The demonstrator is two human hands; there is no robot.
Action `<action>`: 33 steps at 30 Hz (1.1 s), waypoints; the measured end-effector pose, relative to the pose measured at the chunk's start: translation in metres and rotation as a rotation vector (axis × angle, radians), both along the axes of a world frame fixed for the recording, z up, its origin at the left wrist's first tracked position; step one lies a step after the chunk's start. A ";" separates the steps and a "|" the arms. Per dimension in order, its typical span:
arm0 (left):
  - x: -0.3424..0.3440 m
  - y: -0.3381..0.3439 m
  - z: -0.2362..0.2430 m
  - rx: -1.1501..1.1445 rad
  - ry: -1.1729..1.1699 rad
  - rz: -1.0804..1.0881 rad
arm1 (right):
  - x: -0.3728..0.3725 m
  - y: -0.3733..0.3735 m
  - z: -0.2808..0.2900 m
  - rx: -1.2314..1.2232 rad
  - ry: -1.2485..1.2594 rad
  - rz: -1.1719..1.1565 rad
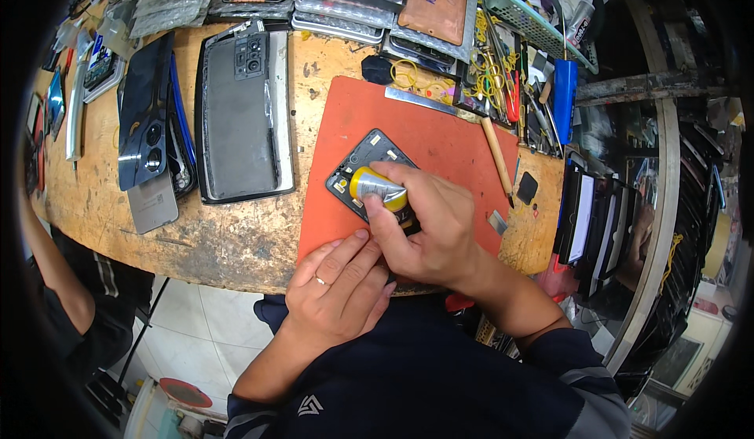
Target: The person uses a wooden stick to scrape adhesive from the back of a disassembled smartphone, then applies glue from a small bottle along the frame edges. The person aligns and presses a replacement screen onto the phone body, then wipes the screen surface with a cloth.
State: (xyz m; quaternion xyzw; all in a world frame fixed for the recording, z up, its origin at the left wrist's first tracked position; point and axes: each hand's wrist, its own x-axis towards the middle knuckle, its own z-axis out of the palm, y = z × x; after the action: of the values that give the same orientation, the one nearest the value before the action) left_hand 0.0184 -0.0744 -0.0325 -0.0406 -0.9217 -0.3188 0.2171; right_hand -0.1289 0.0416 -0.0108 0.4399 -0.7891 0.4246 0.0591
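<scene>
A dark phone part (pixel 350 159), with small pale pads and round openings at one corner, lies slanted on the orange-red mat (pixel 440 129). My right hand (pixel 428 227) is closed around a silver and yellow tube (pixel 375 190), tilted over the part. The tube's tip and whatever is under it are hidden by the tube and fingers. My left hand (pixel 339 282), with a ring on one finger, grips the near end of the phone part. Its fingers are bent close together and cover that end.
To the left are a phone back with a camera block (pixel 251 85), another phone with a dark back (pixel 144 117) and a grey battery (pixel 155 205). A metal ruler (pixel 428 103), a wooden-handled tool (pixel 496 160) and a green basket (pixel 522 15) are at right. Another person's arm (pixel 59 270) shows at far left.
</scene>
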 end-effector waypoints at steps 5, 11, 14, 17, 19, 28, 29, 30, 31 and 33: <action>0.000 0.000 0.000 -0.003 0.001 -0.003 | 0.002 0.001 0.001 0.041 -0.027 0.047; 0.000 0.002 -0.001 0.011 0.017 0.003 | 0.001 0.001 -0.002 0.013 -0.029 0.038; 0.000 0.001 -0.001 0.025 0.020 0.002 | 0.001 0.001 -0.003 0.016 -0.024 0.012; 0.000 0.001 0.000 0.006 0.013 0.004 | 0.001 0.001 -0.004 0.032 0.000 0.060; 0.000 0.001 0.000 -0.004 0.011 0.004 | 0.001 0.001 -0.005 0.037 0.000 0.074; -0.001 0.005 -0.002 -0.006 0.029 0.031 | -0.004 0.001 0.000 0.015 -0.100 0.113; -0.002 0.006 -0.003 -0.008 0.038 0.037 | -0.005 0.001 0.002 0.007 -0.112 0.116; -0.002 0.007 -0.004 -0.009 0.047 0.042 | -0.007 0.002 0.005 0.036 -0.154 0.128; -0.002 0.007 -0.004 -0.013 0.050 0.044 | -0.008 0.003 0.009 0.064 -0.196 0.140; -0.003 0.007 -0.003 -0.023 0.056 0.047 | -0.011 0.006 0.016 0.104 -0.253 0.160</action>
State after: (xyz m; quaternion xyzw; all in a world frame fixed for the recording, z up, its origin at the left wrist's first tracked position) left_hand 0.0157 -0.0674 -0.0359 -0.0301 -0.9196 -0.3018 0.2496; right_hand -0.1401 0.0476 0.0051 0.4471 -0.7734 0.4387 -0.0975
